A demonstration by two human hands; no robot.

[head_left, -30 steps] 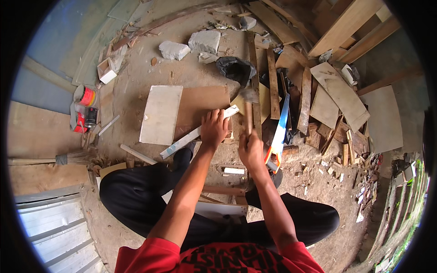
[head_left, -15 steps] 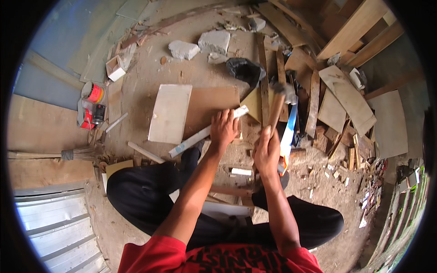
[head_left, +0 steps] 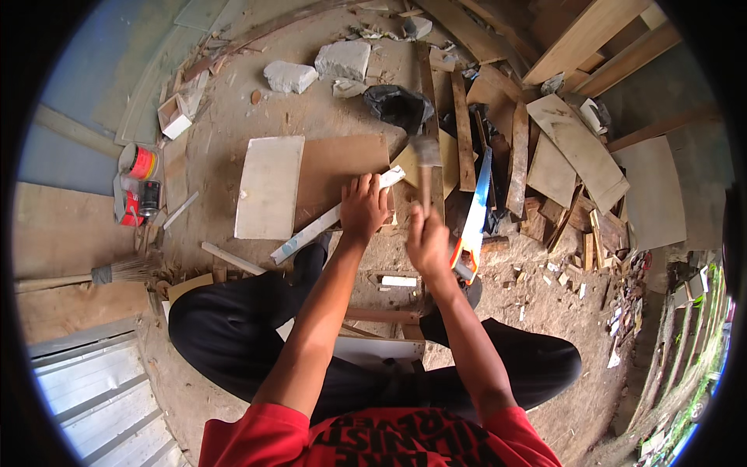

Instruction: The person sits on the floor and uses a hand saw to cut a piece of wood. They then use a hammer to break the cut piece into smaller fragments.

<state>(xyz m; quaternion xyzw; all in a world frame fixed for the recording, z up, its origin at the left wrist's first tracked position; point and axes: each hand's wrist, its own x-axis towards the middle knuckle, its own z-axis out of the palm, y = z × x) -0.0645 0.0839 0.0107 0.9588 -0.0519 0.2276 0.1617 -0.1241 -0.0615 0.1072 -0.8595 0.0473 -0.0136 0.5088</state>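
Observation:
My left hand [head_left: 364, 208] is closed over a white-painted wooden strip [head_left: 307, 233] that lies slanted in front of me, its upper end sticking out to the right of my fingers. In my right hand [head_left: 429, 243] is a hammer [head_left: 426, 183], gripped by its wooden handle. Motion smears the hammer's head, which is close to the right of the strip's upper end; whether they touch I cannot tell. Beneath the strip lies a brown board [head_left: 334, 165], partly covered by a pale panel [head_left: 270, 187]. A handsaw [head_left: 476, 210] with an orange and white handle lies right of my right hand.
Planks and board offcuts [head_left: 577, 152] are heaped at the right. A black plastic bag [head_left: 398, 107] and concrete chunks [head_left: 342, 61] lie farther off. Red cans [head_left: 138, 161] and a brush broom [head_left: 117, 272] are at the left. A short white wood piece [head_left: 398, 281] lies between my legs.
My right hand has swung the hammer leftward, closer to the strip's upper end. My left hand stays on the strip. The whole view has shifted slightly.

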